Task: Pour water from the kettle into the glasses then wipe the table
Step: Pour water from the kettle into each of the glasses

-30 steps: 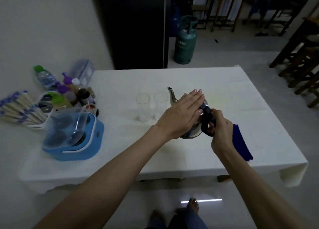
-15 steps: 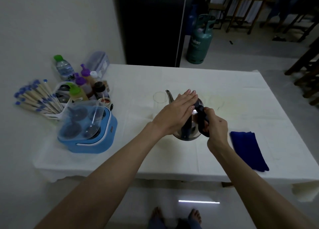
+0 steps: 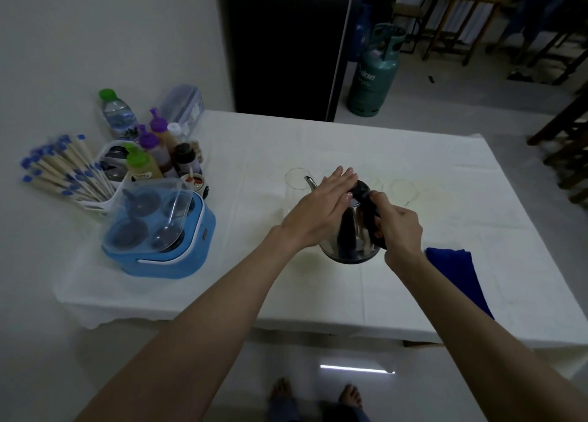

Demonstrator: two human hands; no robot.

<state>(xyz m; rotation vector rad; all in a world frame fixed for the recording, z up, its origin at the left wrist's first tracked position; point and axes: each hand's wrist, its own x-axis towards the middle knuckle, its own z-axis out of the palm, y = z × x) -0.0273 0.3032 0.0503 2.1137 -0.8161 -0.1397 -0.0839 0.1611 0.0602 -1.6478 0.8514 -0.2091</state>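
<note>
A shiny steel kettle (image 3: 350, 240) with a black lid and handle is held above the white table (image 3: 318, 278), its thin spout tipped toward a clear glass (image 3: 296, 179). My right hand (image 3: 399, 224) grips the black handle. My left hand (image 3: 321, 211) lies flat with fingers straight, pressing on the lid. A second glass is mostly hidden behind my left hand. A faint round rim of another glass (image 3: 404, 189) shows to the right of the kettle. A folded blue cloth (image 3: 458, 275) lies on the table near my right forearm.
At the table's left end stand a blue appliance with a clear lid (image 3: 159, 237), a white caddy of sauce bottles (image 3: 152, 164), a water bottle (image 3: 116, 111) and blue-tipped sticks (image 3: 63, 173). A green gas cylinder (image 3: 374, 71) stands on the floor beyond. Dark chairs at far right.
The kettle has tipped further forward toward the glasses, with both hands staying on it. The camera view has shifted, so the table sits lower and more to the right in frame.
</note>
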